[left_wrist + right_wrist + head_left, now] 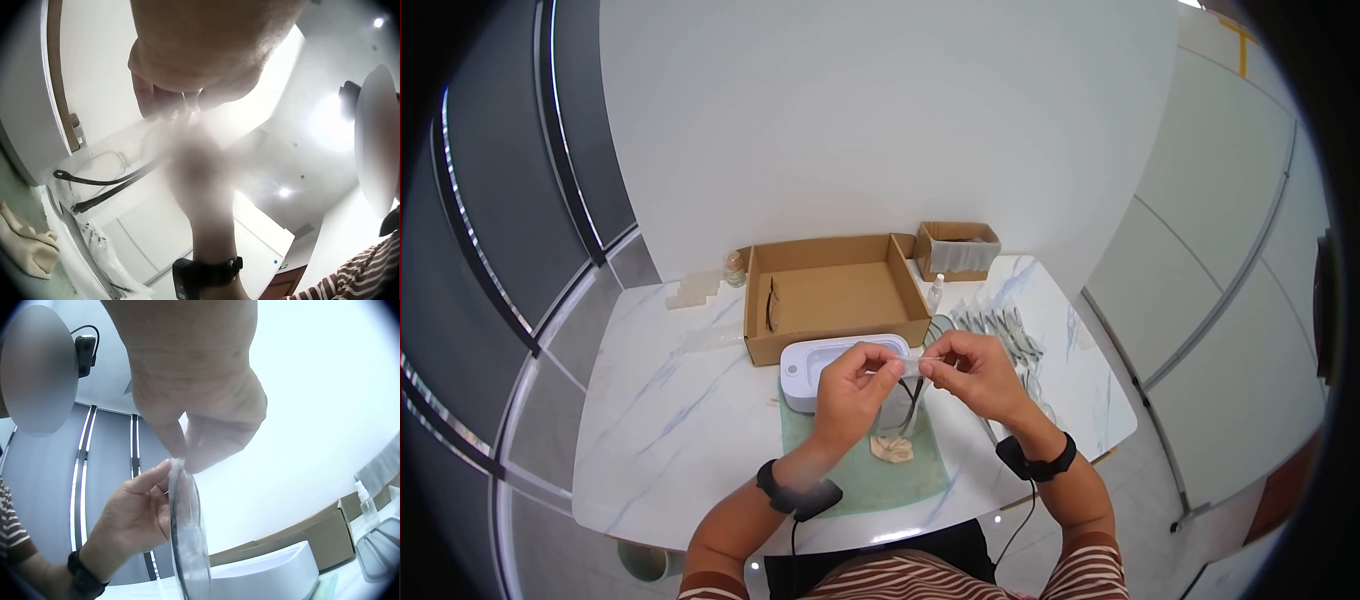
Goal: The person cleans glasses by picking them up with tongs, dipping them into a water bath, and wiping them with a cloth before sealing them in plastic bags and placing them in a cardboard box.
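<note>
A clear plastic bag (897, 412) with a pair of glasses (103, 182) inside hangs between my two hands. My left hand (852, 392) pinches the bag's top edge between thumb and fingers. Close beside it, my right hand (982, 378) pinches the same edge toward its other end. The dark temples of the glasses show through the film, pointing upward in the head view. In the right wrist view the bag (192, 550) hangs edge-on below the fingertips. Under the bag, a crumpled beige cloth (892, 449) lies on a green mat (870, 497).
A white ultrasonic-cleaner-like tub (798, 388) stands behind my left hand. Beyond it is a shallow cardboard box (830, 290) holding glasses (772, 305). A smaller box (960, 262), a spray bottle (936, 293) and several bagged glasses (1010, 328) are at right; a jar (734, 270) stands back left.
</note>
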The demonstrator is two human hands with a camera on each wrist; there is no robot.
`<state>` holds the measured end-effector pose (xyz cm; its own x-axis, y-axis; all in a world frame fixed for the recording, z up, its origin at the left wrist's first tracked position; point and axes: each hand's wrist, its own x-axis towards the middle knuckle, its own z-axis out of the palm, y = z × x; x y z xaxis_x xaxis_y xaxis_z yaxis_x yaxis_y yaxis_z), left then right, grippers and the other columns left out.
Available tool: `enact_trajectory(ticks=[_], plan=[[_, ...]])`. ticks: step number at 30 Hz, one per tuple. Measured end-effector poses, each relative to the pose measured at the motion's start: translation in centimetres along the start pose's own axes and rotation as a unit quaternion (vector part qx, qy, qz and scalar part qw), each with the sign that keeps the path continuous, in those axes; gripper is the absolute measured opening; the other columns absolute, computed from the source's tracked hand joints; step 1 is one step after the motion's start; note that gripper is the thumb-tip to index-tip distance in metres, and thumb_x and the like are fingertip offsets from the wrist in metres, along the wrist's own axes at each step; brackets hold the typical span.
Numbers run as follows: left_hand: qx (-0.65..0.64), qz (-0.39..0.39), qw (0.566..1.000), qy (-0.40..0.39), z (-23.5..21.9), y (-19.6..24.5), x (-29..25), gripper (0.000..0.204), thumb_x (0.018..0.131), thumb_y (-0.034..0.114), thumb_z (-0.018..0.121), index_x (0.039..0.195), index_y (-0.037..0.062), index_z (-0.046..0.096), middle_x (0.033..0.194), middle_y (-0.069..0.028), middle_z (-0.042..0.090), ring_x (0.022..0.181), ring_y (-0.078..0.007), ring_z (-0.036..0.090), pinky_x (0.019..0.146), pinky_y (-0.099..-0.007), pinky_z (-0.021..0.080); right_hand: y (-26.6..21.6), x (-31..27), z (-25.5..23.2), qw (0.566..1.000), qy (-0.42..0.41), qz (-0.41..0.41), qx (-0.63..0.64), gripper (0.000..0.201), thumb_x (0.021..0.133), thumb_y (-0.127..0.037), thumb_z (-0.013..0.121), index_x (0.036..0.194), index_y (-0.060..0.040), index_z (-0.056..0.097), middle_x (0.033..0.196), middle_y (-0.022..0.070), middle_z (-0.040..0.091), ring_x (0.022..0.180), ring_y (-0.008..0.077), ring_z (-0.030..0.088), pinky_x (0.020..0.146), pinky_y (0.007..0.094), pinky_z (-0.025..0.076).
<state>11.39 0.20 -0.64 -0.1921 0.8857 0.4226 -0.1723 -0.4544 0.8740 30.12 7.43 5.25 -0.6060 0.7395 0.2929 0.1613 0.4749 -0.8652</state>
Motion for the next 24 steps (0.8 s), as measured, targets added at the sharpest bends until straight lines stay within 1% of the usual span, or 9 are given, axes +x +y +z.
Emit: enact_trajectory(ticks=[2,6,9,11,14,15,19,21,24], plan=[[0.003,0.000,1.000,-0.006,0.0,0.0,0.0,0.014,0.099,0.009,0.067,0.107,-0.0021,0.065,0.100,-0.0029,0.066,0.090,-0.0071,0.063,0.080,-0.0226,0.053,0.4,0.1,-0.1,1.000,-0.006,-0.011,-0.003,0.014,0.093,-0.015,0.076,0.094,-0.0018,0.071,0.077,-0.0003,0.068,0.069,0.0046,0.062,0.060,0.0205,0.047],[0.016,0.009,1.000,-0.022,0.1,0.1,0.0,0.011,0.099,0.007,0.066,0.105,-0.0022,0.065,0.097,-0.0033,0.067,0.089,-0.0073,0.063,0.079,-0.0229,0.053,-1.0,0.1,0.4,0.998,0.007,-0.030,-0.050,0.014,0.092,-0.015,0.076,0.095,-0.0013,0.072,0.078,-0.0003,0.068,0.071,0.0054,0.062,0.061,0.0213,0.047],[0.031,0.008,0.999,-0.042,0.0,-0.1,0.0,0.010,0.099,0.007,0.065,0.102,-0.0022,0.066,0.095,-0.0040,0.067,0.087,-0.0077,0.062,0.077,-0.0234,0.053,-1.0,0.2,0.6,0.997,-0.015,-0.051,-0.053,0.015,0.092,-0.015,0.077,0.095,-0.0009,0.072,0.080,0.0000,0.069,0.072,0.0054,0.061,0.062,0.0221,0.048],[0.035,0.007,0.998,-0.046,-0.1,0.2,0.1,0.010,0.099,0.007,0.065,0.101,-0.0023,0.066,0.093,-0.0041,0.067,0.086,-0.0080,0.062,0.076,-0.0237,0.053,-0.8,0.1,0.5,0.999,-0.034,-0.009,-0.028,0.015,0.092,-0.016,0.077,0.093,-0.0009,0.073,0.082,0.0003,0.070,0.072,0.0049,0.060,0.064,0.0222,0.048],[0.051,0.012,0.997,-0.052,-0.3,0.7,0.1,0.011,0.099,0.008,0.064,0.098,-0.0024,0.067,0.090,-0.0040,0.067,0.084,-0.0087,0.061,0.073,-0.0241,0.051,-0.6,0.1,0.1,0.999,-0.050,0.007,-0.011,0.015,0.092,-0.016,0.077,0.094,-0.0008,0.074,0.083,0.0002,0.069,0.072,0.0049,0.060,0.064,0.0220,0.047],[0.061,0.022,0.996,-0.054,-0.3,0.7,0.1,0.012,0.099,0.009,0.064,0.097,-0.0025,0.067,0.089,-0.0038,0.067,0.084,-0.0089,0.061,0.072,-0.0242,0.051,-0.4,0.0,0.0,0.999,-0.050,0.011,-0.010,0.015,0.092,-0.016,0.077,0.094,-0.0008,0.074,0.083,0.0002,0.069,0.072,0.0049,0.060,0.064,0.0220,0.047],[0.057,0.010,0.997,-0.042,-0.3,0.9,0.0,0.013,0.099,0.010,0.065,0.097,-0.0026,0.068,0.088,-0.0034,0.067,0.084,-0.0089,0.061,0.072,-0.0241,0.050,0.6,0.0,-0.6,0.999,-0.036,0.021,0.012,0.015,0.092,-0.016,0.077,0.094,-0.0010,0.076,0.082,0.0011,0.070,0.071,0.0055,0.059,0.064,0.0226,0.048],[0.059,0.005,0.997,-0.040,-0.5,0.8,0.0,0.012,0.102,0.012,0.063,0.099,0.0000,0.066,0.093,-0.0030,0.068,0.085,-0.0088,0.062,0.078,-0.0247,0.052,1.1,-0.1,-1.1,0.999,-0.031,0.023,0.021,0.015,0.092,-0.016,0.077,0.094,-0.0017,0.077,0.081,0.0019,0.072,0.069,0.0060,0.060,0.063,0.0235,0.049],[0.056,-0.005,0.997,-0.044,-0.5,0.3,0.0,0.012,0.102,0.012,0.063,0.101,0.0003,0.066,0.093,-0.0035,0.069,0.085,-0.0092,0.063,0.079,-0.0253,0.053,1.5,-0.3,-1.3,0.998,-0.028,0.039,0.047,0.014,0.092,-0.016,0.077,0.094,-0.0020,0.077,0.080,0.0002,0.070,0.068,0.0047,0.057,0.062,0.0223,0.046]])
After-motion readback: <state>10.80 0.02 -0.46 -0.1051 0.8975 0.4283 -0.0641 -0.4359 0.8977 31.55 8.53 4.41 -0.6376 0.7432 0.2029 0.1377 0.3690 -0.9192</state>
